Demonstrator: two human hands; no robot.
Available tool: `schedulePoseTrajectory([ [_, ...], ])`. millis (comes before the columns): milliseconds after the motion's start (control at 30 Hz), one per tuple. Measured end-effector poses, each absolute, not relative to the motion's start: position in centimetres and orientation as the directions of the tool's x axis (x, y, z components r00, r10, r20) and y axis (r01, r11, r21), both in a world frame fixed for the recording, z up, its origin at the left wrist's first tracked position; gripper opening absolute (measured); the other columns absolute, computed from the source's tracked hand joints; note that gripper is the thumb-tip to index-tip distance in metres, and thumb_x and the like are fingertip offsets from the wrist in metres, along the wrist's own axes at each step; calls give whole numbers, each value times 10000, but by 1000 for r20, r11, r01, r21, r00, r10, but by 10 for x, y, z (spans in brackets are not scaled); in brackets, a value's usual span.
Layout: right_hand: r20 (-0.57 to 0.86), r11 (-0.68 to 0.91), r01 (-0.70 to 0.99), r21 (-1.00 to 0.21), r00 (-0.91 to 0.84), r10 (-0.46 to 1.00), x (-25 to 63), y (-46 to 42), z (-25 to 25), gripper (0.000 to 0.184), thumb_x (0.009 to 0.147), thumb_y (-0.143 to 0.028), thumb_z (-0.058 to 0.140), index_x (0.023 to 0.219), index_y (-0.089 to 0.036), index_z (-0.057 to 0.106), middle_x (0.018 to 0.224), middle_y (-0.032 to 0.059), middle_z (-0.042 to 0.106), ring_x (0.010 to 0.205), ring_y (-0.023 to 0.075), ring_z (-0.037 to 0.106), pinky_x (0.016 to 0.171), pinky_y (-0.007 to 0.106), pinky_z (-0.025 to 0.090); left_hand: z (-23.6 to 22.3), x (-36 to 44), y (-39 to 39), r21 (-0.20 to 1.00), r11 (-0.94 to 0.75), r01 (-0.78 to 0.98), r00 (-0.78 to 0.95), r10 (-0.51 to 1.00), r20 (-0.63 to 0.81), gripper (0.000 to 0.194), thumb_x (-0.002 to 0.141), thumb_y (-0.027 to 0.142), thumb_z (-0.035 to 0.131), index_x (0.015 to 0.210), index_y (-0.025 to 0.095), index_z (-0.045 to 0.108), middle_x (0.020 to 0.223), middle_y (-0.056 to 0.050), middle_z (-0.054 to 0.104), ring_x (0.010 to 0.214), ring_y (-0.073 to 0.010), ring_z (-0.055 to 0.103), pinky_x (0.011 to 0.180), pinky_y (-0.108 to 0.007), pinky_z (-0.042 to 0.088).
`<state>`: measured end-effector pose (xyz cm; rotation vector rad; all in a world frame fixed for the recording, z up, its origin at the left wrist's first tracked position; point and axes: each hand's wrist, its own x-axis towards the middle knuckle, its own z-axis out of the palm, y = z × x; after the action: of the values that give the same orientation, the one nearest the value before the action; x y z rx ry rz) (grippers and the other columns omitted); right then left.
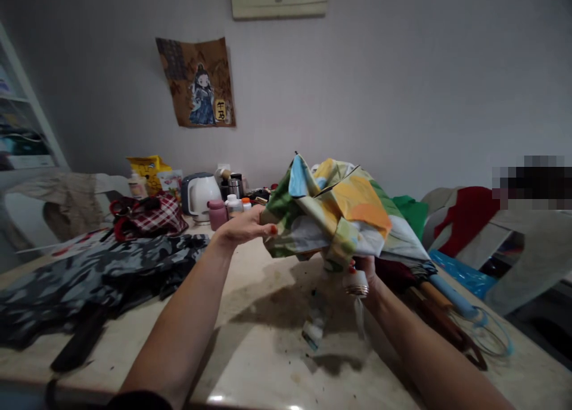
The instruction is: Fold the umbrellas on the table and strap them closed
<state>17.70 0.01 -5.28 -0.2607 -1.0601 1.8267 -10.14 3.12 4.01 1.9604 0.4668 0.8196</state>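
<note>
I hold a folded umbrella with a yellow, green, white and blue canopy point(339, 216) above the pale table point(263, 338). My left hand point(243, 225) grips the canopy's left side, fingers pinched on the cloth. My right hand point(364, 273) is under the bundle, closed around the umbrella's stem by a silver-banded piece point(356, 282). A clear handle or strap dangles below it, blurred.
A camouflage umbrella point(89, 276) lies at left on the table. Behind it sit a red plaid bag point(154, 214), a white kettle point(201, 195), bottles and a yellow packet. At right lie other umbrellas with a wooden handle point(447, 323) and a blue one point(453, 300), plus piled clothes.
</note>
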Motion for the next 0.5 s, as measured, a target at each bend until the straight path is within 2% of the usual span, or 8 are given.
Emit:
schedulePoseTrajectory([
  [67, 274, -121, -650, -750, -473, 837, 179, -2, -48, 419, 486, -327, 787, 471, -174, 397, 446, -79, 230, 388, 39, 214, 372, 154, 280, 38, -98, 40, 880, -465, -97, 566, 701, 434, 584, 537, 585, 834, 825, 130, 607, 715, -14, 593, 606, -115, 540, 580, -219, 453],
  [167, 281, -88, -664, -742, -428, 859, 175, -5, -43, 365, 502, -289, 772, 494, -171, 427, 473, -70, 261, 418, 39, 228, 386, 145, 283, 39, -92, 50, 800, -586, -128, 94, 796, 598, 611, 555, 621, 810, 841, 152, 544, 743, -5, 585, 638, -110, 546, 604, -217, 449],
  [233, 276, -75, -665, -743, -406, 871, 170, -6, -41, 321, 498, -291, 771, 524, -170, 475, 489, -65, 290, 438, 44, 236, 394, 154, 289, 43, -87, 46, 683, -728, 59, -250, 651, 716, 542, 657, 617, 751, 840, 158, 530, 738, -1, 568, 649, -106, 538, 615, -215, 440],
  [267, 272, -69, -662, -746, -397, 877, 168, -7, -40, 310, 494, -293, 771, 532, -169, 490, 494, -61, 304, 446, 47, 241, 396, 162, 290, 46, -85, 39, 601, -778, 183, -345, 522, 780, 494, 716, 596, 716, 858, 157, 539, 761, -9, 572, 678, -112, 547, 646, -223, 448],
  [333, 259, -59, -649, -759, -384, 886, 164, -6, -41, 303, 491, -299, 771, 530, -169, 500, 504, -51, 331, 458, 55, 265, 403, 179, 293, 53, -77, 17, 401, -831, 385, -327, 284, 901, 391, 820, 526, 646, 921, 155, 576, 852, -38, 596, 763, -129, 568, 723, -244, 465],
  [367, 252, -53, -639, -768, -377, 891, 162, -5, -41, 300, 494, -303, 770, 530, -170, 504, 509, -46, 344, 464, 58, 283, 410, 184, 296, 55, -72, 4, 293, -854, 430, -222, 215, 951, 353, 846, 492, 629, 955, 158, 597, 914, -55, 612, 807, -139, 576, 746, -250, 472],
  [433, 240, -34, -611, -791, -360, 901, 160, -4, -43, 290, 498, -316, 772, 542, -169, 526, 509, -43, 363, 467, 62, 315, 426, 193, 303, 58, -61, -19, 194, -885, 423, 71, 245, 967, 351, 866, 431, 623, 1090, 160, 615, 994, -70, 630, 765, -133, 582, 704, -244, 484],
  [500, 233, -5, -572, -820, -341, 911, 158, -3, -45, 283, 500, -325, 776, 548, -166, 547, 485, -48, 369, 454, 62, 331, 434, 200, 307, 57, -50, -33, 237, -882, 407, 253, 358, 899, 475, 861, 410, 633, 1258, 160, 558, 1134, -106, 634, 765, -145, 612, 697, -256, 503],
])
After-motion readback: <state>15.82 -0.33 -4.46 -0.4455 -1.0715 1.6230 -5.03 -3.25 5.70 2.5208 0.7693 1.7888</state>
